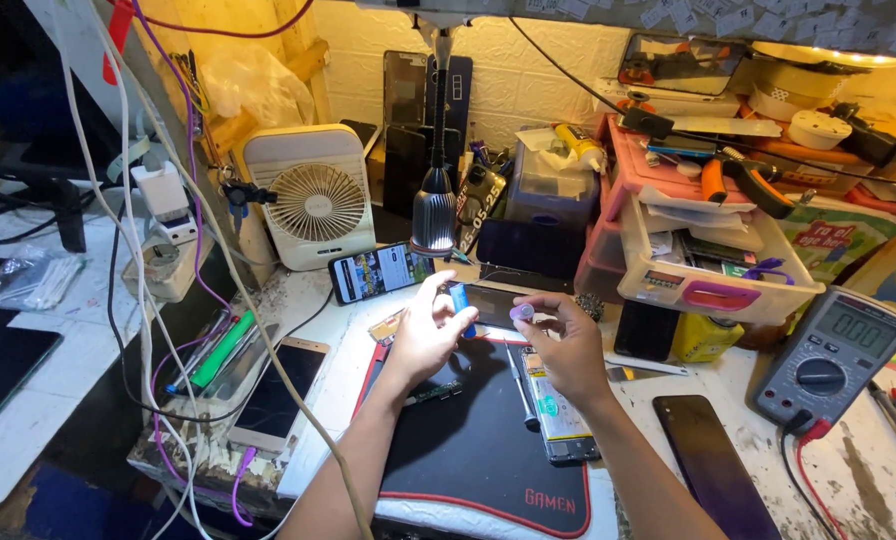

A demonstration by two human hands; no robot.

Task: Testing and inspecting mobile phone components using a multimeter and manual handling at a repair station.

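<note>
Far left of frame: a dark monitor stand on a white side table, a clear plastic bag beside it. White and purple cables hang down from the upper left across a white plug adapter.

Lower left: a phone lies face up at the bench edge, pens and a green tool just left of it. Above, upper left of centre, a small white fan stands upright. In front of it a lit phone lies tilted, screen showing pictures.

Centre: a lamp on a gooseneck points down at the hands. Left hand is raised over the black mat, fingers closed on a small blue bottle, held upright near mid-frame. Right hand is just beside it, thumb and forefinger pinched on a small purple cap. Cap and bottle are near each other but apart. Behind them lies a dark phone screen.

On the mat below the hands: a small circuit board, a screwdriver, an opened phone with its battery showing, partly under the right wrist.

Right of centre: pink and white drawers stuffed with parts, orange-handled pliers on top, a yellow bottle at the foot. Lower right: a black phone face down on the worn bench. Far right: a grey multimeter, black and red leads plugged in.
</note>
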